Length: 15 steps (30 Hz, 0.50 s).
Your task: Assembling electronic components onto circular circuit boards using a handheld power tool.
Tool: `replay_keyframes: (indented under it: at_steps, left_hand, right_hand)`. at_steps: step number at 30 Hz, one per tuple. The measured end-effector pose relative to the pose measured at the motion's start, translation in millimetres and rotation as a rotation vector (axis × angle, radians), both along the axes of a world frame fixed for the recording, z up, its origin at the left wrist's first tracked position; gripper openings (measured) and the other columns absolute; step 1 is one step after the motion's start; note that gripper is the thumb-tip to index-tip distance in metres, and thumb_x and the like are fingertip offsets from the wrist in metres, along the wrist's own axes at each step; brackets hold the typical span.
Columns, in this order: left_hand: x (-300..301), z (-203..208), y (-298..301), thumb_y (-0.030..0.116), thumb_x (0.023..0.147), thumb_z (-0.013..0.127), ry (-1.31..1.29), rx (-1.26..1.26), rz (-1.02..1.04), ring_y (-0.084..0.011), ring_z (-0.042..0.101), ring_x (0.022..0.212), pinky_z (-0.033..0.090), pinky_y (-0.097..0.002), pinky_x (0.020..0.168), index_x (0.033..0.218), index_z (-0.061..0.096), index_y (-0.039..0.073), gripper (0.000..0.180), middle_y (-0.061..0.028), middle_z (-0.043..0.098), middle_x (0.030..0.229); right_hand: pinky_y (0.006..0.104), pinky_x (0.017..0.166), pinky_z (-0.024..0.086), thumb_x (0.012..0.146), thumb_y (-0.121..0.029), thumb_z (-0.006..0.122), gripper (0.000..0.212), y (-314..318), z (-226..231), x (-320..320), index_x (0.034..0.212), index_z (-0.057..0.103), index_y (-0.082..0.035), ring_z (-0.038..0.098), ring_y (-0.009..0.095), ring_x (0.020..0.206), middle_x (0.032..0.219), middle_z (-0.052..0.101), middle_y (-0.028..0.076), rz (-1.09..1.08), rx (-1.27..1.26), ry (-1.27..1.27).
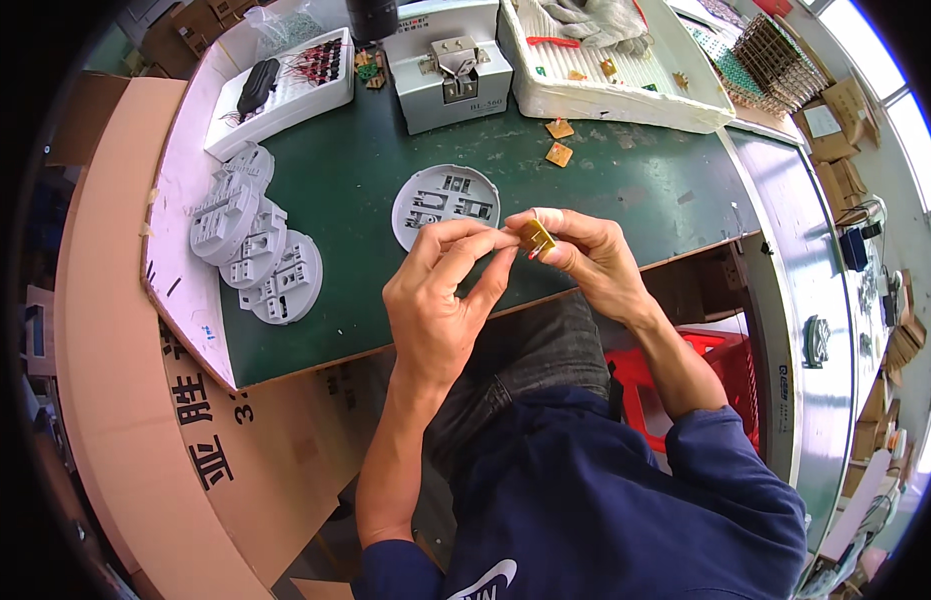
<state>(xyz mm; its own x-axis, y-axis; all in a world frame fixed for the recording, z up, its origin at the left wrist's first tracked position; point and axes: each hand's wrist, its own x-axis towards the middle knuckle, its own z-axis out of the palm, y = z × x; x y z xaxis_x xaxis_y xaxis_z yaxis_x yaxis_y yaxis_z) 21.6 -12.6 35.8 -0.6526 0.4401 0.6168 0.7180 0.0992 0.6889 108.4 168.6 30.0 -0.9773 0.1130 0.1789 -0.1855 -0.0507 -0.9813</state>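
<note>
My right hand (590,255) pinches a small yellow circuit board (536,236) between thumb and fingers, above the table's front edge. A small red and white part shows at the board's lower edge. My left hand (440,285) is closed in a pinch with its fingertips right up against the board's left side; whatever is between them is hidden. Just beyond my hands, a round grey plastic housing (430,200) with cut-out slots lies on the green table (355,300). Two more yellow boards (558,154) rest farther off, near a white foam tray (625,112).
Several grey round housings (285,280) overlap at the left. A white foam box (325,90) holds red wired parts and a black case. A grey machine (453,85) stands at the back. Cardboard (115,300) lines the left side; a red stool (720,350) is under the table.
</note>
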Motion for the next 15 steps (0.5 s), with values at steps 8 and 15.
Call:
replay_keyframes:
  at_steps: [8, 15]
  left_hand:
    - [-14, 8, -13, 0.021, 0.080, 0.088, -0.044, -0.148, 0.021, -0.0285, 0.060, 0.120, 0.051, -0.0394, 0.098, 0.127, 0.068, 0.007, 0.053, -0.0117, 0.060, 0.134]
    - [-62, -15, -19, 0.052, 0.069, 0.091, 0.062, -0.465, -0.043, -0.0406, 0.039, 0.145, 0.038, -0.0478, 0.117, 0.149, 0.044, -0.007, 0.110, -0.0239, 0.040, 0.157]
  right_hand:
    - [0.0326, 0.103, 0.051, 0.100, -0.009, 0.066, 0.037, 5, 15, -16, 0.136, 0.063, 0.000, 0.065, 0.015, 0.114, 0.123, 0.070, 0.009, -0.145, 0.223, 0.007]
    - [0.0400, 0.088, 0.056, 0.092, -0.014, 0.074, 0.031, 11, 28, -74, 0.119, 0.069, 0.000, 0.072, 0.033, 0.100, 0.110, 0.074, 0.018, -0.278, 0.946, 0.214]
